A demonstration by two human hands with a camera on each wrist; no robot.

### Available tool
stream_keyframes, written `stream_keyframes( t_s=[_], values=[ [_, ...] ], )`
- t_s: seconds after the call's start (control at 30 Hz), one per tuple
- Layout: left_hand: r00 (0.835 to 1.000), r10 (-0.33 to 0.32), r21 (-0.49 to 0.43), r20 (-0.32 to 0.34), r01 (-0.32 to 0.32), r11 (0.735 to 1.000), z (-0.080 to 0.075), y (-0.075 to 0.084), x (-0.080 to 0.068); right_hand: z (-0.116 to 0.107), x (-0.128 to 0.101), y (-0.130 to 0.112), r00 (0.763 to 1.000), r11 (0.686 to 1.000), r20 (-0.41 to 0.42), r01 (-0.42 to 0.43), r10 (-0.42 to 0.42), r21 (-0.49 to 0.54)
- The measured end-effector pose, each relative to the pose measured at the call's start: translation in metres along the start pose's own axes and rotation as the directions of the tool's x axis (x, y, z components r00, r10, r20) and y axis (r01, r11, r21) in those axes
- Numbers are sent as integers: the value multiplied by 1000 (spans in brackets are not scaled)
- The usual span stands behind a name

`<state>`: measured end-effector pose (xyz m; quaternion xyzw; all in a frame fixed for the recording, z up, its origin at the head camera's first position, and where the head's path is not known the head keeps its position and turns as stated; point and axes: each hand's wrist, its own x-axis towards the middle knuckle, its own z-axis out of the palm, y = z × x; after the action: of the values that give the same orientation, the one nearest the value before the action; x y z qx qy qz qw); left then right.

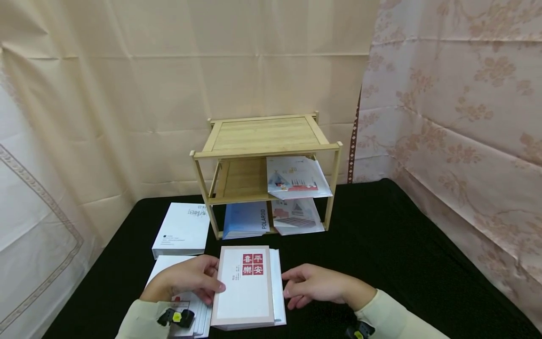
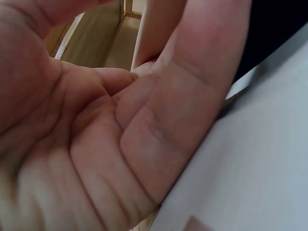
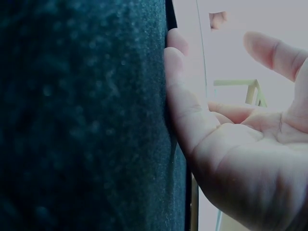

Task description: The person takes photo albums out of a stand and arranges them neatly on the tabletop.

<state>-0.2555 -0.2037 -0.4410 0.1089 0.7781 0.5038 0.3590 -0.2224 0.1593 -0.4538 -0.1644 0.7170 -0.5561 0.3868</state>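
Shelf (image 1: 237,181) holds booklets (image 1: 296,181) | left hand (image 1: 190,278) grips red-stamped book (image 1: 245,287) | right hand (image 1: 313,285) relaxed, touching its edge

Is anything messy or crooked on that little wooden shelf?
Yes. On the bamboo shelf, the clear sleeve of papers on the middle tier lies askew and sticks out past the front edge. The blue Polaroid book below lies flat and tidy.
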Motion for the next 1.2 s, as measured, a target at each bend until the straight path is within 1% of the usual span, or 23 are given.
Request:
stream_keyframes(
  t_s=[0.23, 0.37, 0.5, 0.57, 0.6, 0.67, 0.7, 0.77, 0.83, 0.9, 1.03, 1.1, 1.2],
  values=[
    [1000, -4, 2, 0, 4, 1000, 2, -4, -3, 2, -1, 0, 1000, 1000, 12, -3, 3, -9],
    [1000, 10, 21, -1, -10, 1000, 2, -4, -4, 1, -2, -2, 1000, 1000, 22, -1, 1, -5],
    [1000, 0, 56, -19, 1, 998, 2, -1, -7, 0, -1, -3, 999, 1000, 36, 4, -4, 3],
    [999, -17, 95, -49, 22, 995, 2, 1, -9, -1, -1, -3, 999, 1000, 41, 6, -7, 4],
    [997, -24, 122, -74, 33, 992, 2, 3, -10, -1, -1, -3, 999, 1000, 40, 6, -6, 6],
    [989, -34, 193, -145, 63, 979, 2, 7, -13, -1, -1, -4, 999, 1000, 32, 8, -8, 1],
    [981, -34, 229, -191, 78, 970, 2, 10, -15, -2, -1, -5, 1000, 1000, 21, 9, -9, -4],
    [960, -9, 301, -281, 97, 949, 2, 16, -18, -3, -2, -8, 1000, 1000, -16, 9, -9, -23],
    [932, 40, 361, -361, 100, 927, 2, 25, -18, -7, -4, -13, 998, 998, -67, 14, -17, -54],
    [903, 110, 413, -414, 79, 907, 2, 35, -17, -12, -7, -18, 990, 996, -136, 20, -31, -82],
    [855, 233, 482, -463, 22, 876, 6, 58, -8, -26, -17, -31, 962, 993, -266, 37, -66, -113],
    [836, 273, 497, -476, 0, 868, 8, 72, -5, -34, -22, -37, 944, 994, -321, 42, -72, -101],
    [811, 329, 509, -485, -44, 860, 13, 91, 1, -46, -28, -47, 917, 998, -394, 44, -56, -41]
  ],
)
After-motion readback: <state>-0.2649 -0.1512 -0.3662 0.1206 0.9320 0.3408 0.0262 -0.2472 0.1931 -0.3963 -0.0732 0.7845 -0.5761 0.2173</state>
